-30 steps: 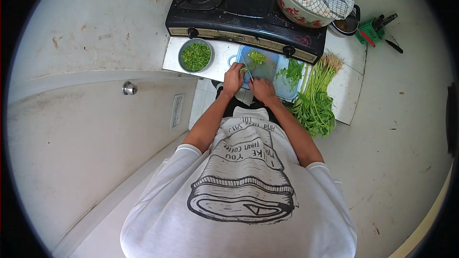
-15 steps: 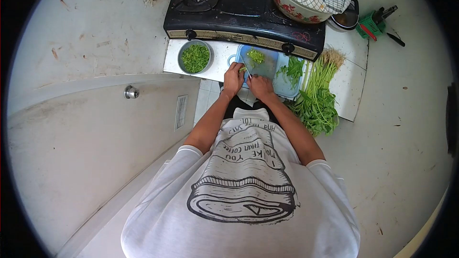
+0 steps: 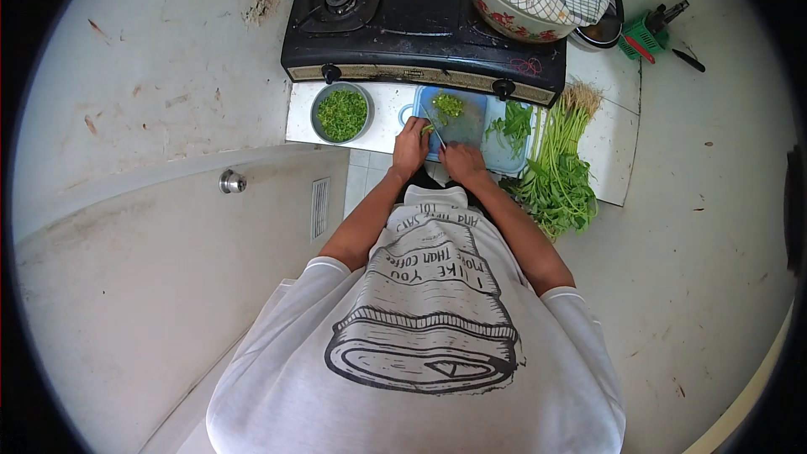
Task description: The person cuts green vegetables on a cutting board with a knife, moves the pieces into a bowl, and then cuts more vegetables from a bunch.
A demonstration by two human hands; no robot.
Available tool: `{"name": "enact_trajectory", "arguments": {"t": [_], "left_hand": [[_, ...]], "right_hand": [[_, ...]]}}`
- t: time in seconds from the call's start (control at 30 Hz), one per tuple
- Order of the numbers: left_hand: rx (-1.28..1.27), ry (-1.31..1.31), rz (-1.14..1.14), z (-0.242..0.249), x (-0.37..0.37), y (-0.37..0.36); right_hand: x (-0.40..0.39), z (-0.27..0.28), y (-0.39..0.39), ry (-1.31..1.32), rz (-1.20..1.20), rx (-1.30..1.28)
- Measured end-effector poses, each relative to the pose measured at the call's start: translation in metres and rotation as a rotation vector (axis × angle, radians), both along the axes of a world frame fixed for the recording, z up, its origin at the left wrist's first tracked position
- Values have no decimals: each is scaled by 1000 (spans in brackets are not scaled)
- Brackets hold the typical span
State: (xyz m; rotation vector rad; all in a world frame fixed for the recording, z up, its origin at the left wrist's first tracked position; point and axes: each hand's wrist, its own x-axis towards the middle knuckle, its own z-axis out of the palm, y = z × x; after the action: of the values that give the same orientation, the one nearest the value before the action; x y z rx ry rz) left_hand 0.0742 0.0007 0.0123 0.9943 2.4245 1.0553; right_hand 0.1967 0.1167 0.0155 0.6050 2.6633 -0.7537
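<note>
My right hand (image 3: 461, 161) is closed round the handle of a knife (image 3: 436, 130), whose thin blade points up and left over the blue cutting board (image 3: 475, 136). Just left of the blade, my left hand (image 3: 410, 146) pinches some green stems (image 3: 427, 129) at the board's near-left edge. Its fingertips are close to the knife. A small heap of chopped green stems (image 3: 448, 104) lies at the far side of the board. Some cut leaves (image 3: 515, 121) lie to the right, in a light blue tray (image 3: 506, 160).
A grey bowl (image 3: 367, 122) of chopped greens stands at left. The black stove (image 3: 412, 34) is behind the board, bearing a cloth-covered pot (image 3: 521, 27). Right of the tray, a bunch of rooted leafy greens (image 3: 561, 176) overhangs the counter edge. A green basket (image 3: 643, 40) holds utensils.
The view has shifted slightly. The knife still lies beside the left fingers, and the heap on the board looks a little more spread out.
</note>
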Motion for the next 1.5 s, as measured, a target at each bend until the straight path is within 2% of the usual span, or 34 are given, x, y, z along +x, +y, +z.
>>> {"name": "enact_trajectory", "arguments": {"t": [0.2,0.3,0.5,0.97,1.2,1.5], "left_hand": [[14,-1,-80,-1,-15,-4],[69,-10,-106,-2,-23,-2],[38,-61,-197,-1,-40,-4],[71,-91,-416,-13,-68,-4],[49,-128,-501,-10,-75,-6],[100,-119,-571,-22,-84,-1]], "right_hand": [[-2,3,-5,-74,-49,-78],[-4,-4,-10,34,-66,-50],[2,16,-12,-67,-119,-25],[-24,-15,-34,3,-253,81],[0,13,-30,-115,-268,113],[-6,21,-41,-92,-369,60]]}}
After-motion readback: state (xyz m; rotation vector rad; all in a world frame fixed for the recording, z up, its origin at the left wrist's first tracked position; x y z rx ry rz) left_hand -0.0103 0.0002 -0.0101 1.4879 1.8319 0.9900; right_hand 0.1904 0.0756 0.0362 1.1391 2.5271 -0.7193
